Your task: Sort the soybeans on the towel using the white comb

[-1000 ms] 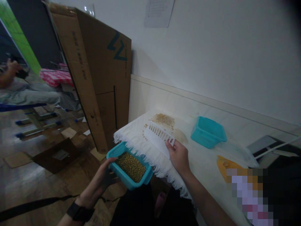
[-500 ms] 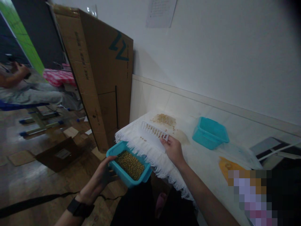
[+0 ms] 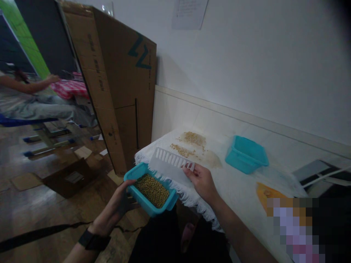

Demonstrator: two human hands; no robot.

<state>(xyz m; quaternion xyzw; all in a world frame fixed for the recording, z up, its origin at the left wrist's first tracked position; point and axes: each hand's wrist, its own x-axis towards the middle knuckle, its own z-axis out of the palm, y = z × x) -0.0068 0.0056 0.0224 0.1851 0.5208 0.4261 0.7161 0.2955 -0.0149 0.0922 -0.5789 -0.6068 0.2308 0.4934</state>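
My left hand [image 3: 120,202] grips the near left rim of a turquoise plastic tub [image 3: 149,210], thumb over the edge. Small greenish-brown beans [image 3: 152,190] fill its lower part. The tub is held tilted just below the table's fringed cloth edge [image 3: 189,195]. Between thumb and fingers, my right hand [image 3: 201,182] pinches the right end of a white slotted plastic strip [image 3: 170,164], held low over the cloth beside the tub. Beyond the strip lie loose pale beans [image 3: 182,150], with another patch of pale grains [image 3: 193,138] farther back.
A second turquoise tub [image 3: 245,155] stands on the white-covered table to the right, near an orange packet [image 3: 270,193]. At left rises a tall cardboard box [image 3: 126,84]. A flattened carton [image 3: 67,179] lies on the floor, and another person [image 3: 30,91] sits behind.
My right hand has drawn the slotted strip towards me and left, nearer the tub. Loose beans now show behind it. The seated person's arm has stretched forward.
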